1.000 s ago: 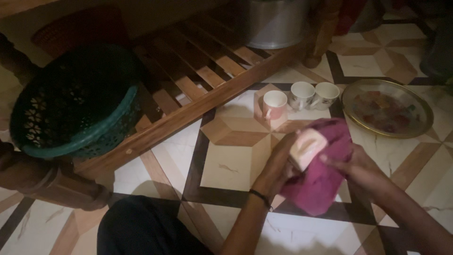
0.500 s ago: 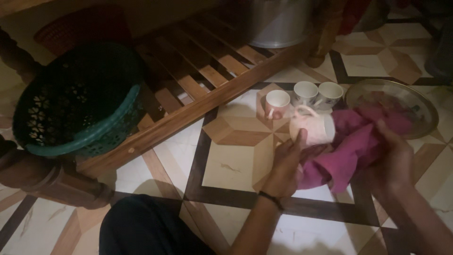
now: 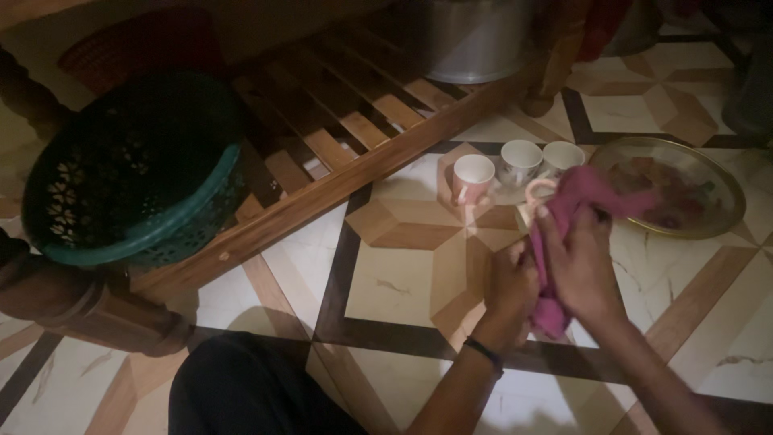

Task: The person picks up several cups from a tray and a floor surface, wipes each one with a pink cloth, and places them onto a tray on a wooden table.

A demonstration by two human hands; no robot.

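Right hand (image 3: 580,266) has shifted leftward, fingers gripping pink cloth (image 3: 576,205) over the left-hand-held (image 3: 511,294) cup (image 3: 533,197); wiping unfinished, three cups (image 3: 515,165) stand at upper centre.

Both forearms are bare, with no sleeves in view. The left hand (image 3: 511,292) has a thin dark band just behind it at the wrist; dim light suggests black clothing below.
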